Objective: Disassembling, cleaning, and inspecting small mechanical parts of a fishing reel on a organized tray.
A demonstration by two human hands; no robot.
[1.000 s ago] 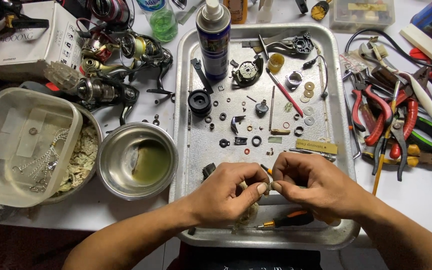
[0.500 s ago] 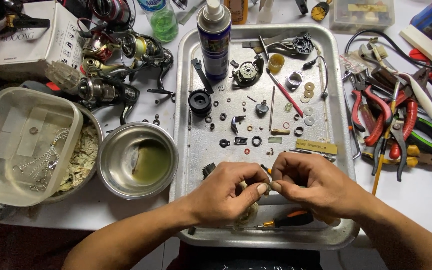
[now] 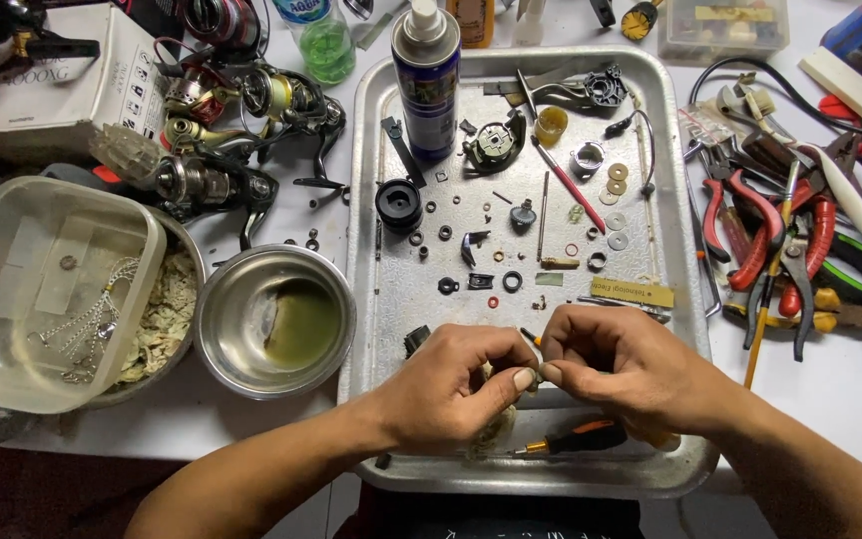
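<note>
Part pinched between left hand [image 3: 451, 389] and right hand [image 3: 616, 369] fingertips is barely visible; a slip could lose it among the tray [image 3: 675, 299] bits.

White worktable [image 3: 850, 399], lit evenly from above, cluttered across its whole top. Metal tray [image 3: 371, 200] at centre as landmark. Left of tray: steel bowl [image 3: 221, 329] holding greenish liquid; further left, clear plastic tub [image 3: 12, 299]; above these, fishing reels [image 3: 221, 130] and a white box [image 3: 72, 90]. Right of tray: red-handled pliers [image 3: 760, 230] and assorted tools. Dark floor [image 3: 12, 499] shows below the table's near edge.
</note>
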